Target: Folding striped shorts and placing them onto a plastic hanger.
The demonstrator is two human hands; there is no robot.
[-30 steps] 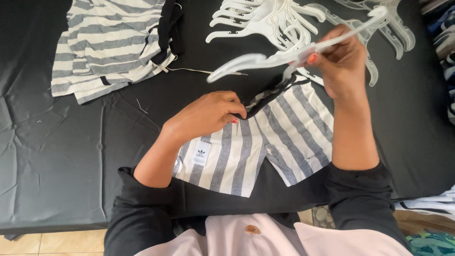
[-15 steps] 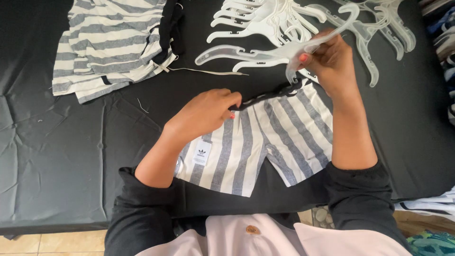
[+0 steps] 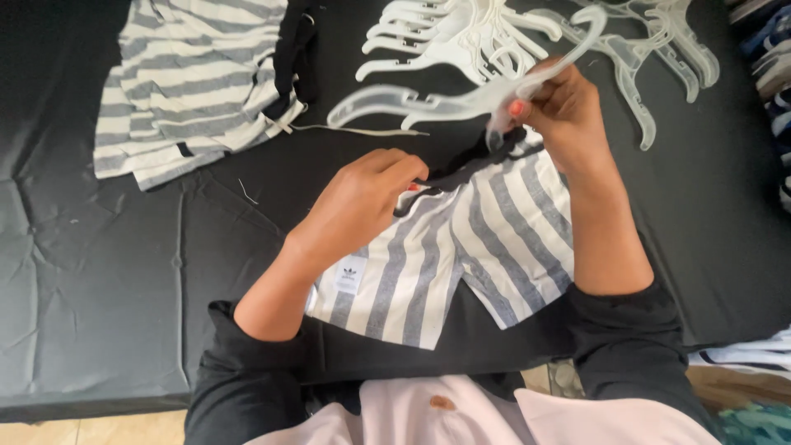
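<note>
my right hand (image 3: 568,111) has lowered the hanger (image 3: 461,99) toward the shorts (image 3: 461,239); it pinches the hanger, my left hand (image 3: 362,202) pinches the waistband.

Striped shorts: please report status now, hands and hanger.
Left hand pinching black waistband of striped shorts. Right hand holding clear hanger above it. Nothing blocking.

Black long sleeves pushed to elbows; pale pink garment over chest, small brown round button; left hand (image 3: 362,200), right hand (image 3: 564,111) bare, nails painted orange-red

Grey-and-white striped shorts (image 3: 461,247) (black waistband), translucent white hanger (image 3: 428,103), black tablecloth (image 3: 124,272)
</note>
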